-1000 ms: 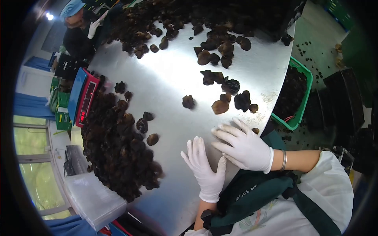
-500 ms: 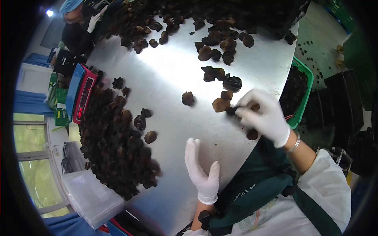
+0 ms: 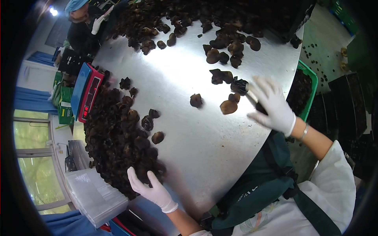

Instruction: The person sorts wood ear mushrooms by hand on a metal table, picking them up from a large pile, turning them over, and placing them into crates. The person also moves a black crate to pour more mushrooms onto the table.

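Note:
My left hand [image 3: 151, 190], in a white glove, reaches with fingers apart to the near edge of a big pile of dark wood ear fungus [image 3: 118, 145] on the left of the steel table [image 3: 185, 59]. It touches the pile and holds nothing. My gloved right hand [image 3: 271, 104] is at the table's right edge, curled around a dark fungus piece [image 3: 260, 107] between thumb and fingers. Loose pieces lie just left of it: a brown one [image 3: 228, 107] and a darker one [image 3: 196, 100].
A green basket [image 3: 309, 92] full of fungus stands below the table's right edge. A red and blue scale [image 3: 88, 94] sits at the left edge. Clear plastic bags [image 3: 94, 192] lie near left. Another fungus heap [image 3: 204, 15] covers the far side, where another person's gloved hand [image 3: 98, 23] works.
My left hand moved from the table's near middle leftward to the big pile. My right hand went from flat on the table up to the loose pieces at the right edge and closed on one.

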The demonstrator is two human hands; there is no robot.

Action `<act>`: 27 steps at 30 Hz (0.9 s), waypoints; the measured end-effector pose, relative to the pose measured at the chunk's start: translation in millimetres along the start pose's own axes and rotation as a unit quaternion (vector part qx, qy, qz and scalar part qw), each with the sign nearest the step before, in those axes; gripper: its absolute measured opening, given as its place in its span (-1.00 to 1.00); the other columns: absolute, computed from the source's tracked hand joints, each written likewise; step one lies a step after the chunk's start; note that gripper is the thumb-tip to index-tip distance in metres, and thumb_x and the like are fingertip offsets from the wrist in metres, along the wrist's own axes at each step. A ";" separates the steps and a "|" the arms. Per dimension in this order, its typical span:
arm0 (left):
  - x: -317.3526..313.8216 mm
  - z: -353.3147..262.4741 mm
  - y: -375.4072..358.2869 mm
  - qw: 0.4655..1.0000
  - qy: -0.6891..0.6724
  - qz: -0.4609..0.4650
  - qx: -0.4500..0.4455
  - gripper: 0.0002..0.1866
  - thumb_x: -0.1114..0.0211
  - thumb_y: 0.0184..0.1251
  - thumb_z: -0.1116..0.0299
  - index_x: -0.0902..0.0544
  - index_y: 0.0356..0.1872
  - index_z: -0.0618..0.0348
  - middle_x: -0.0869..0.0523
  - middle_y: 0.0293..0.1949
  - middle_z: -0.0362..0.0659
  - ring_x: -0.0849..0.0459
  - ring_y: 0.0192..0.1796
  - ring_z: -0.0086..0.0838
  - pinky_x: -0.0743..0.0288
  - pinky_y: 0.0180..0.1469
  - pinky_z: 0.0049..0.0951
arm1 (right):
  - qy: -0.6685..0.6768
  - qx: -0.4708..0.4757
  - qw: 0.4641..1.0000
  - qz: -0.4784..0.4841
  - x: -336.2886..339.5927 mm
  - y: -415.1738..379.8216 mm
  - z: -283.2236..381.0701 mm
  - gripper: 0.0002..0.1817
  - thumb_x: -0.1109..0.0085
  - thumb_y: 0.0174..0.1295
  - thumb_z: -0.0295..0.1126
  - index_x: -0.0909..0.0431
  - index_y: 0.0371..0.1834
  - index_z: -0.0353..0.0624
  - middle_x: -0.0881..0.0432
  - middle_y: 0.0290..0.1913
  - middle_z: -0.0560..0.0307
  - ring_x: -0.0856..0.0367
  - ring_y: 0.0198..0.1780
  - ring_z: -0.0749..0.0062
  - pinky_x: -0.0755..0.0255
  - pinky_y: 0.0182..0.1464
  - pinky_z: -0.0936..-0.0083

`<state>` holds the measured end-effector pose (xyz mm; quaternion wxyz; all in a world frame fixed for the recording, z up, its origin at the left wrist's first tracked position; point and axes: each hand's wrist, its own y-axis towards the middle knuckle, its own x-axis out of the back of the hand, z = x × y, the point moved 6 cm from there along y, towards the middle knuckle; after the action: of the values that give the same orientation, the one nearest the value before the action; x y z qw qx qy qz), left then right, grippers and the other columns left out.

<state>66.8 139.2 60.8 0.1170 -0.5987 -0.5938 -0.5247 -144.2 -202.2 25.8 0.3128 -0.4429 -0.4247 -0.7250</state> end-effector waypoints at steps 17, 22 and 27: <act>-207.0 -250.3 54.8 0.826 -0.167 0.318 -0.434 -0.67 -0.35 0.31 0.35 -0.73 0.10 0.05 -0.76 -0.05 -0.12 -0.66 0.08 -0.23 -0.27 0.42 -0.12 | 0.178 0.034 0.982 -0.056 12.8 6.4 -41.8 -0.48 -0.45 -0.06 -0.38 -0.61 0.07 -0.05 -0.46 0.33 -0.06 -0.37 0.35 -0.03 -0.13 0.44 -0.09; -195.4 -229.4 78.6 0.870 -0.346 0.314 -0.158 -0.83 -0.35 0.34 0.41 -0.79 -0.12 0.17 -0.79 -0.25 -0.13 -0.69 -0.10 -0.41 -0.40 0.25 -0.32 | 0.157 -0.012 0.986 -0.053 10.1 2.3 -45.7 -0.54 -0.40 0.01 -0.37 -0.62 0.07 -0.03 -0.49 0.30 0.05 -0.38 0.36 0.04 0.06 0.49 -0.27; -183.0 -203.6 92.1 0.883 -0.327 0.298 -0.157 -0.77 -0.37 0.35 0.41 -0.76 -0.03 0.26 -0.81 -0.22 -0.20 -0.69 -0.03 -0.52 -0.45 0.22 -0.42 | 0.168 0.051 0.984 -0.041 17.1 38.0 -33.6 -0.59 -0.28 0.10 -0.51 -0.60 0.07 -0.08 -0.61 0.12 0.08 -0.53 0.17 0.16 -0.30 0.30 0.16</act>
<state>90.8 -148.4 50.8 -0.0282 -0.8953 -0.3024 -0.3260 -132.3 -250.4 45.9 0.3721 -0.2803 -0.4205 -0.7785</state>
